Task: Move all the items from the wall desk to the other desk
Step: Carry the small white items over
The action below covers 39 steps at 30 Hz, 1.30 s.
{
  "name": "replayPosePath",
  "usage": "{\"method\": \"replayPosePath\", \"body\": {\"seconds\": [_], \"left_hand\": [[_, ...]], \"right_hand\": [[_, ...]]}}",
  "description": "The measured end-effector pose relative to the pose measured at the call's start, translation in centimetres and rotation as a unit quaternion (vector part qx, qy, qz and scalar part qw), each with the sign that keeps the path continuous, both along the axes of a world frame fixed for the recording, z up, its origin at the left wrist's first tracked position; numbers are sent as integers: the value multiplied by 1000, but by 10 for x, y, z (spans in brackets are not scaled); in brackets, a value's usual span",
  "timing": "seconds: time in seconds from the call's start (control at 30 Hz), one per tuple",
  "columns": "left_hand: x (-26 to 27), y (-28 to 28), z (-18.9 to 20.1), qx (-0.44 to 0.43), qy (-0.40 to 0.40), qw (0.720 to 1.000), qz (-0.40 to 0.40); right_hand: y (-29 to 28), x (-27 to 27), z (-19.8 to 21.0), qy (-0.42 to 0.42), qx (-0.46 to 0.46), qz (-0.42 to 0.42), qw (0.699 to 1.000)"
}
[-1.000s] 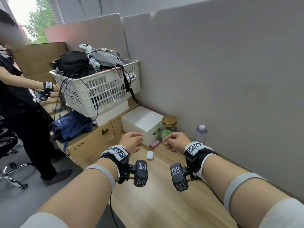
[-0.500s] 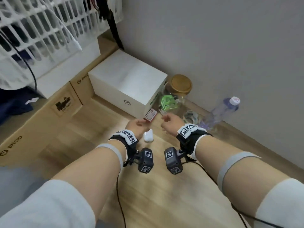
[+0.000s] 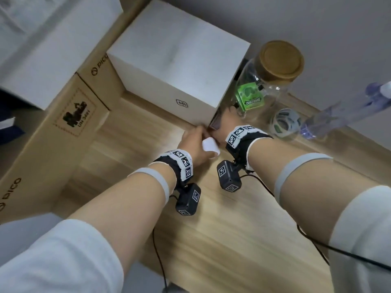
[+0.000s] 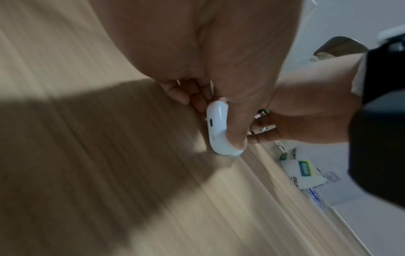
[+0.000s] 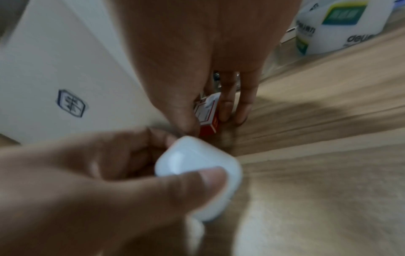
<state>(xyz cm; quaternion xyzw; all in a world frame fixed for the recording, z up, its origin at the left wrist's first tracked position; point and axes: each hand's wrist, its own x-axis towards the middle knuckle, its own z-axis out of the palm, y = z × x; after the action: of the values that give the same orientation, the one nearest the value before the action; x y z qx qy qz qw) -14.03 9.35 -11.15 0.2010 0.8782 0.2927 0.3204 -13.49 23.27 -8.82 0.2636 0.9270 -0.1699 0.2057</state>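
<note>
Earbud case (image 3: 209, 144) | left hand (image 3: 193, 144) pinches | right hand (image 3: 224, 125) grips red box (image 5: 208, 117)

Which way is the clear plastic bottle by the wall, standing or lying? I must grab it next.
Standing, by the look of it: the bottle has its base on the desk and its cap toward the camera, though the wide lens slants it.

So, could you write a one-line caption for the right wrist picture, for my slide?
Left hand pinches a white case while the right hand grips a small red box beside the white box.
</note>
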Motion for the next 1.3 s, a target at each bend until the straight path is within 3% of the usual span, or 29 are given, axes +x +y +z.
{"method": "replayPosePath", "body": {"seconds": [0.23, 0.33, 0.53, 0.67, 0.8, 1.0, 1.13, 1.3], "left_hand": [[2, -8, 6, 25, -41, 998, 32], [16, 3, 21, 41, -83, 993, 75], [64, 72, 108, 177, -163, 968, 77], [116, 132, 187, 256, -169, 951, 30], [213, 194, 291, 358, -194, 913, -29], [397, 268, 417, 463, -248, 842, -124], [529, 295, 476, 490, -291, 794, -211], [667, 322, 512, 476, -337, 757, -296]], "right_hand": [[2, 33, 5, 14, -12, -49, 999], [13, 60, 28, 25, -19, -57, 998], [59, 139, 110, 123, -31, -118, 985], [103, 217, 194, 204, -5, -181, 962], [142, 341, 297, 299, 55, -232, 924], [169, 545, 414, 422, 152, -297, 843], [173, 680, 470, 443, 221, -328, 805], [163, 819, 513, 438, 293, -372, 764]]}}
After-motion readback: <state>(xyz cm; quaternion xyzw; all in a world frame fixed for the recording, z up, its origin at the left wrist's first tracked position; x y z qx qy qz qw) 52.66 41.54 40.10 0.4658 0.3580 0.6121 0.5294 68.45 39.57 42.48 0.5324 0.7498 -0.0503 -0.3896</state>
